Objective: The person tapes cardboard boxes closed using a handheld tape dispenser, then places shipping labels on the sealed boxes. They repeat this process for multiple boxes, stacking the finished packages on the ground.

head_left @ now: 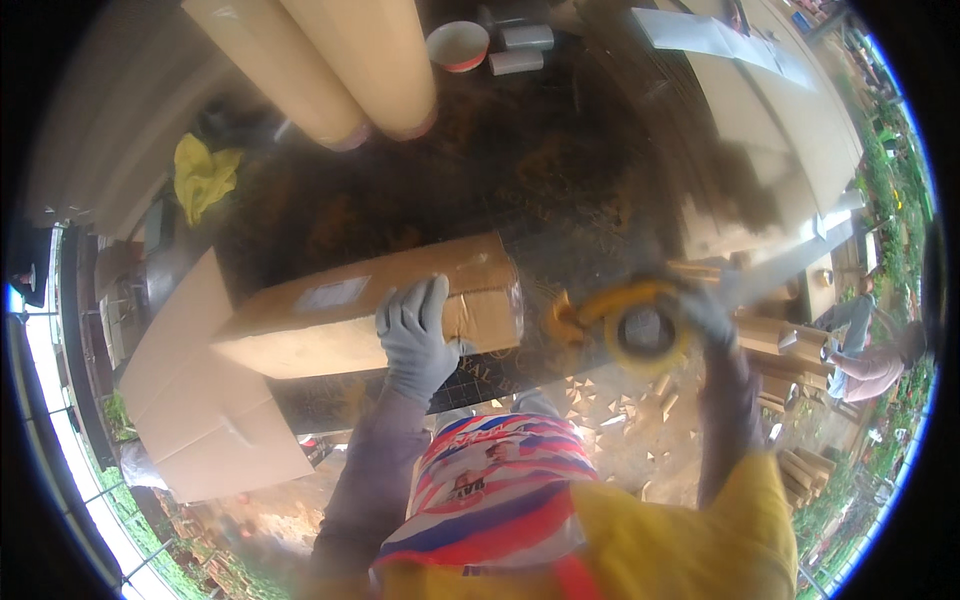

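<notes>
A long brown cardboard box [375,280] lies on a dark patterned table, with a white label on its top. My left hand [415,335], in a grey glove, grips the box near its right end, fingers laid over the top edge. Shiny clear tape shows at that right end. To the right of the box, apart from it, my right hand [705,315], also gloved, is closed on a yellow tape dispenser [655,330]. The dispenser and right hand are blurred by motion. A bent cardboard sheet [210,400] sits at the box's left end.
Two large brown paper rolls [350,60] lie at the far side, near a bowl [458,46] and a yellow crumpled bag [203,175]. Stacked cardboard sheets [770,110] fill the far right. Paper scraps litter the ground. Another person [870,370] is at the right edge.
</notes>
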`<state>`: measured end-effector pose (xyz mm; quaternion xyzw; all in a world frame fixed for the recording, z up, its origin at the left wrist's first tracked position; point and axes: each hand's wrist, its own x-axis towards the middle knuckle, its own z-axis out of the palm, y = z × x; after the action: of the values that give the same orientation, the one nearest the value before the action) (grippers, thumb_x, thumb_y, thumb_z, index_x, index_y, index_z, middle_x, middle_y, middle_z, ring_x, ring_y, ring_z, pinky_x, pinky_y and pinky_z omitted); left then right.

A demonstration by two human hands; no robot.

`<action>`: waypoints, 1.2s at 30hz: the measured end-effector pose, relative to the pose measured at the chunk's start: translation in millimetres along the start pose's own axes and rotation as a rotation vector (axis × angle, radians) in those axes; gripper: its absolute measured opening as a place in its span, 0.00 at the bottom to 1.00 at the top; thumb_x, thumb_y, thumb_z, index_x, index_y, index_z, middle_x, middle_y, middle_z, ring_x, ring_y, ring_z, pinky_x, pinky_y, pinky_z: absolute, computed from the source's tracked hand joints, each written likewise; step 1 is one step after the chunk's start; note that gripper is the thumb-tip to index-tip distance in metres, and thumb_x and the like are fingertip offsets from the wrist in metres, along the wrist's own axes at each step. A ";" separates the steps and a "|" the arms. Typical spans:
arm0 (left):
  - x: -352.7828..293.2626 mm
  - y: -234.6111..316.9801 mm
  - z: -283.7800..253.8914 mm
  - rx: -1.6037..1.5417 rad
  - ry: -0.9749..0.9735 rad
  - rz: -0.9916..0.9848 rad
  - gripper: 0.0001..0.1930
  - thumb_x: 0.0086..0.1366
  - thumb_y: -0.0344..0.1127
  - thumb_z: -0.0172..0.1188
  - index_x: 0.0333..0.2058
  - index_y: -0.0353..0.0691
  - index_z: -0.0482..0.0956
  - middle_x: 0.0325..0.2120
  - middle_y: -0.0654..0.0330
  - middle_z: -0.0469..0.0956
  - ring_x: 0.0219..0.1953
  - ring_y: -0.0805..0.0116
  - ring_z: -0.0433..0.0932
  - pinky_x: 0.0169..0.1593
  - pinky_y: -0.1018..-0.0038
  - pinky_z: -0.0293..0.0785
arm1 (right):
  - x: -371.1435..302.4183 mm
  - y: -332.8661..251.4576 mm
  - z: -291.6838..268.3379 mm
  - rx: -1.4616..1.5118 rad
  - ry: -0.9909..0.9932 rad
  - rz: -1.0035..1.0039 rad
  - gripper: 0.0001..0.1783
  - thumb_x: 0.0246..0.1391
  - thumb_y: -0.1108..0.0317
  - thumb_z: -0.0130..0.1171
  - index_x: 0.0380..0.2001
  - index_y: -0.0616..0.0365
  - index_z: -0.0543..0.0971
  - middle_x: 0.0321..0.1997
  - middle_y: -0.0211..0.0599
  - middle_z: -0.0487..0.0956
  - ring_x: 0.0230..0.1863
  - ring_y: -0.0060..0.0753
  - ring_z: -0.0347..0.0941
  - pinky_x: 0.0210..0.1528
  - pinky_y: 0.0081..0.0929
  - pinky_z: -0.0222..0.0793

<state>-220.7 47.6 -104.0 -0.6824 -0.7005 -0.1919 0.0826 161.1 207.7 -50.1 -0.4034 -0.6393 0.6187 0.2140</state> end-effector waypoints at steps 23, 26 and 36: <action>173.4 -44.9 13.7 0.135 -0.982 0.029 0.28 0.74 0.57 0.37 0.54 0.47 0.80 0.58 0.55 0.76 0.64 0.58 0.69 0.69 0.44 0.47 | -46.1 -53.8 77.6 -0.128 0.592 -0.047 0.22 0.62 0.66 0.55 0.53 0.71 0.78 0.46 0.38 0.81 0.43 0.23 0.75 0.46 0.18 0.70; 143.8 -33.6 -43.9 -0.142 -0.581 -0.118 0.22 0.67 0.54 0.54 0.48 0.44 0.81 0.50 0.56 0.80 0.56 0.53 0.74 0.67 0.42 0.51 | 18.9 -55.1 46.3 0.037 0.534 -0.092 0.20 0.63 0.65 0.55 0.52 0.70 0.78 0.47 0.39 0.81 0.45 0.24 0.76 0.48 0.21 0.72; 24.3 12.4 0.6 -0.002 -0.065 -0.098 0.53 0.35 0.57 0.76 0.62 0.41 0.69 0.56 0.59 0.70 0.60 0.62 0.66 0.69 0.53 0.52 | 284.6 -48.4 114.8 -0.123 -0.605 -0.328 0.20 0.63 0.62 0.57 0.53 0.63 0.79 0.56 0.43 0.80 0.56 0.36 0.76 0.63 0.31 0.68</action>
<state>-209.7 70.3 -93.5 -0.6533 -0.7350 -0.1743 0.0496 -105.8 363.3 -84.0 -0.1058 -0.7662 0.6278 0.0868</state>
